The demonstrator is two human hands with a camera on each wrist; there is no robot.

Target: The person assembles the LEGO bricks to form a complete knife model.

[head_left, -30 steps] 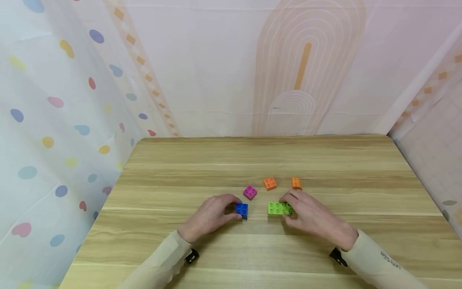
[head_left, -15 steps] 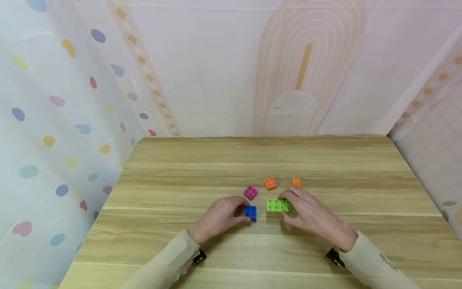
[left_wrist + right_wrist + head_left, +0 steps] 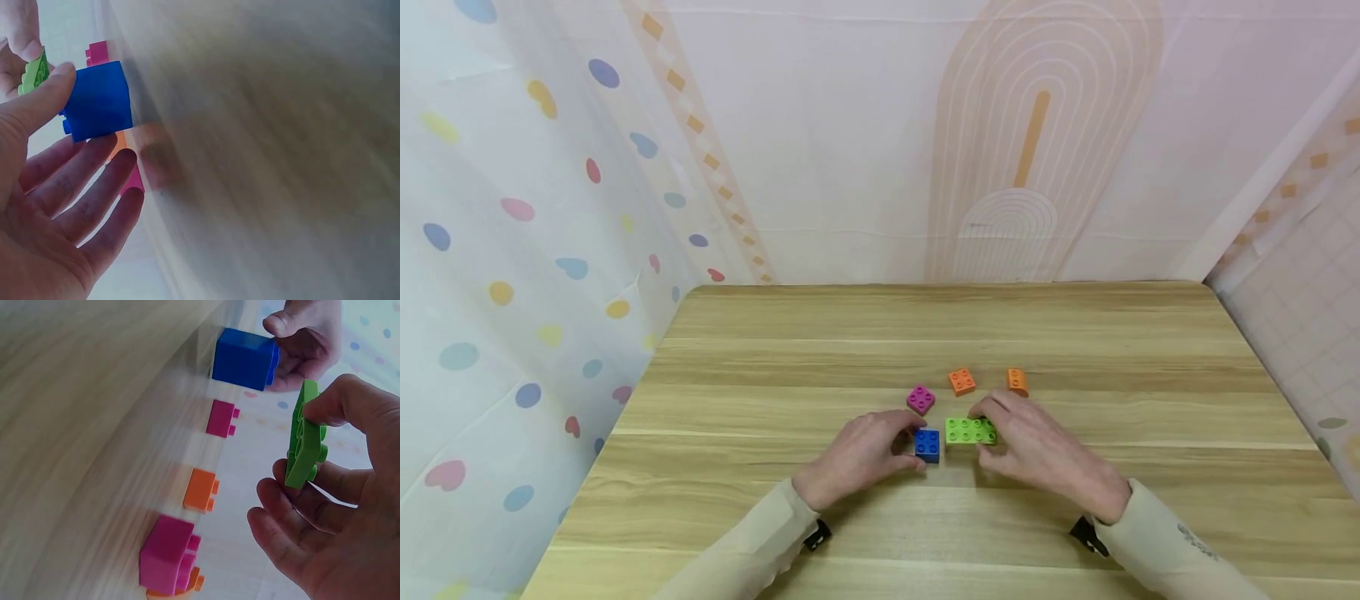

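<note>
At lower centre of the head view, over a wood-grain surface [image 3: 820, 350], the left hand [image 3: 859, 457] is pinching one blue brick [image 3: 927, 446], its grip clamped with thumb and fingers; the brick is sitting farther right and slightly lower than a second ago. Right hand [image 3: 1037, 446]: its grip is pinching one lime-green brick [image 3: 966, 431], two rows of studs, by the right end; this brick is lying farther left than before. Gap between the two is narrowing; they are standing just beside each other, apart. Above the blue brick, one magenta brick [image 3: 921, 400] is keeping its place, likewise one square orange brick [image 3: 962, 382] to its upper right. One rounded orange brick [image 3: 1017, 381] is showing more fully above the right hand. Lower left of the right wrist view, one larger magenta brick [image 3: 164, 556] is standing.
</note>
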